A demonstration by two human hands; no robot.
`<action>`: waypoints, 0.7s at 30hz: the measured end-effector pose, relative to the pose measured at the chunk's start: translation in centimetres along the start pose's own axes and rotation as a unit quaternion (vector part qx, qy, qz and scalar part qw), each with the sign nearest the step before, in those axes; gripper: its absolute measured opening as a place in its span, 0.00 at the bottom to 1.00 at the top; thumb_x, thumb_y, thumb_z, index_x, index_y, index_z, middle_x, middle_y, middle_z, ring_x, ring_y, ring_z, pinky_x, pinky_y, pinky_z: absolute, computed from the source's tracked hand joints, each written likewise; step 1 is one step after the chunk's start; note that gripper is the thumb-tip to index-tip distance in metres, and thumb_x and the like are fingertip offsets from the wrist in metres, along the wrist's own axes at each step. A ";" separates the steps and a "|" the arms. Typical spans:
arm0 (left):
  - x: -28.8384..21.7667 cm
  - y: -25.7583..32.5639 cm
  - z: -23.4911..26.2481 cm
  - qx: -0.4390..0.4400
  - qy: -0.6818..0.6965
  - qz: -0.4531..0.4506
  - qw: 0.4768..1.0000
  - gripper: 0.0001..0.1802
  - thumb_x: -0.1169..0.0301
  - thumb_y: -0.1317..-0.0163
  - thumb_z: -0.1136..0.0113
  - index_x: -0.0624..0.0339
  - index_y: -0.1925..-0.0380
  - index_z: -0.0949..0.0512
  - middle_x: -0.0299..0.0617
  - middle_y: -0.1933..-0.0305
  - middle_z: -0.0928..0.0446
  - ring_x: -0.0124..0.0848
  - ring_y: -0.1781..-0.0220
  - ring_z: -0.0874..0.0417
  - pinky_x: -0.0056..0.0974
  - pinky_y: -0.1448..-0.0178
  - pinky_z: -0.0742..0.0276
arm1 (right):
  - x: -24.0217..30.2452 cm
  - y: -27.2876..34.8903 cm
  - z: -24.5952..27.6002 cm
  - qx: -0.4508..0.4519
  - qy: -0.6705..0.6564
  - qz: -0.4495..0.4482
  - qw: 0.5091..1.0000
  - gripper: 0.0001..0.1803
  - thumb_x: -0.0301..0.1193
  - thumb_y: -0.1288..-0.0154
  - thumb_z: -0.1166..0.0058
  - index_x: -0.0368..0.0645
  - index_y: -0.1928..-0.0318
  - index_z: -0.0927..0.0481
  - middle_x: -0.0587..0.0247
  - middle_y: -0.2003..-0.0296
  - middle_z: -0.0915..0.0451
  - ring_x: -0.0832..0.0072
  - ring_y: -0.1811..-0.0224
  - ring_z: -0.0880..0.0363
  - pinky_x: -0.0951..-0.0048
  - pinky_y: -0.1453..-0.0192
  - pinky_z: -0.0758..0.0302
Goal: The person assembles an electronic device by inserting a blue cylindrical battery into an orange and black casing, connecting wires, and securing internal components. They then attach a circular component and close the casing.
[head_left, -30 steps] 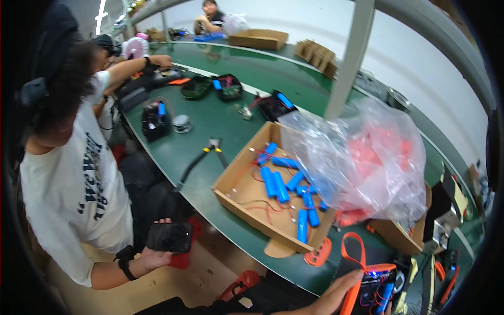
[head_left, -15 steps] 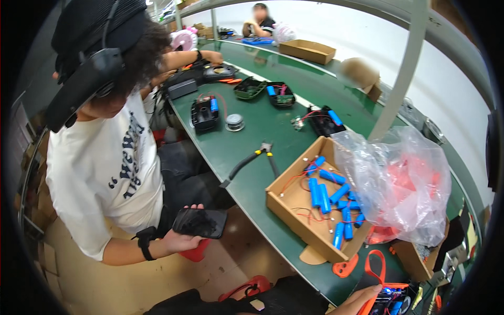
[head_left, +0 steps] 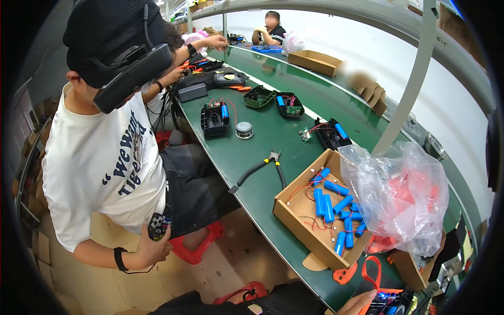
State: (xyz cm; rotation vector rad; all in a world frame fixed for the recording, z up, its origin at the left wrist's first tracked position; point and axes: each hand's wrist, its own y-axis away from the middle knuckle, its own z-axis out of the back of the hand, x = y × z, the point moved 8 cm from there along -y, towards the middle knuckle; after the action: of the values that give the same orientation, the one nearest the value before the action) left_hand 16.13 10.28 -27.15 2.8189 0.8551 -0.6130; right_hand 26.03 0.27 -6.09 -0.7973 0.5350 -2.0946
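My left hand (head_left: pixel 359 303) shows at the lower right edge, its fingers closed on an opened device (head_left: pixel 387 298) with an orange rim, an orange loop strap and a small blue light shining inside. The picture's edge cuts off part of the device. My right hand is out of view. Just beyond my left hand lies a flat orange part with holes (head_left: pixel 344 275). Next to it stands a cardboard box (head_left: pixel 295 216) holding several blue battery cells (head_left: pixel 328 208) with red wires and small white connectors.
A clear plastic bag (head_left: pixel 420 210) with red parts leans by the box. Black-handled pliers (head_left: pixel 273 157) and opened black housings (head_left: pixel 214 119) lie farther along the green bench (head_left: pixel 252 194). At left sits a co-worker holding a phone (head_left: pixel 159 227); a metal post (head_left: pixel 412 89) rises at right.
The co-worker has drawn the phone in to the waist and turned it, so its patterned back shows. My view has shifted slightly. My left hand stays on the device.
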 end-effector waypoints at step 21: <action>-14.4 3.6 -8.8 0.018 -0.025 0.137 0.990 0.43 0.41 0.25 0.58 0.70 0.29 0.32 0.68 0.33 0.22 0.53 0.36 0.15 0.54 0.29 0.18 | 1.6 -0.7 -1.1 -0.033 -0.054 -0.053 0.997 0.52 0.41 0.52 0.20 0.31 0.28 0.29 0.38 0.32 0.22 0.38 0.30 0.24 0.45 0.27 0.30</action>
State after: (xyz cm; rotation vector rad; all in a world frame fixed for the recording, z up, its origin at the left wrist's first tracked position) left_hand 10.30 2.12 -13.13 2.8666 0.4387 -0.6576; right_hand 24.16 -0.52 -5.89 -0.9905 0.5160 -2.1246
